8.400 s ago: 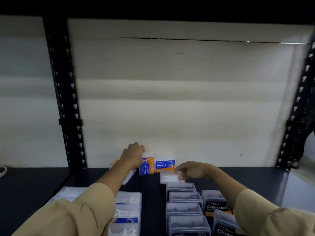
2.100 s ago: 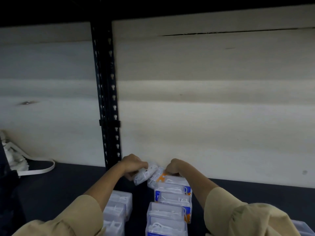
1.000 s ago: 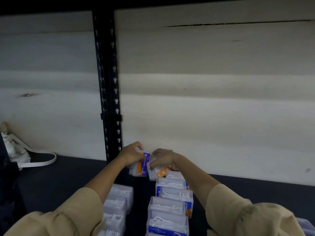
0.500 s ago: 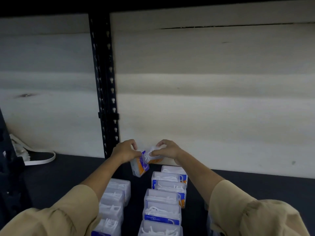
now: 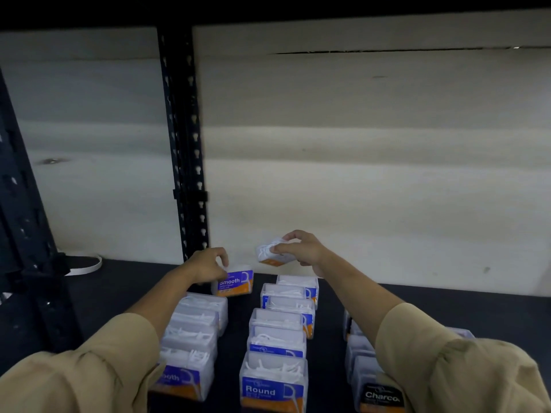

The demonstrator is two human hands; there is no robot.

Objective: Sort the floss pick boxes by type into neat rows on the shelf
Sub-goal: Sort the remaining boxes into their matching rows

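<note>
Three rows of clear floss pick boxes run front to back on the dark shelf (image 5: 125, 290): a purple "Smooth" row (image 5: 193, 332) on the left, a blue "Round" row (image 5: 280, 329) in the middle, a black "Charcoal" row (image 5: 369, 380) on the right, partly hidden by my right sleeve. My left hand (image 5: 208, 265) grips a Smooth box (image 5: 234, 283) standing at the far end of the left row. My right hand (image 5: 301, 248) holds another box (image 5: 272, 253), tilted, in the air above the far end of the Round row.
A pale wall closes the back of the shelf. A black perforated upright (image 5: 183, 150) stands just behind the Smooth row, and another black frame post (image 5: 26, 234) rises at the left. A white strap (image 5: 86, 265) lies at the far left of the shelf.
My hands have moved apart. The left has brought the Smooth box down onto the far end of the left row; the right has lifted its box up and to the right.
</note>
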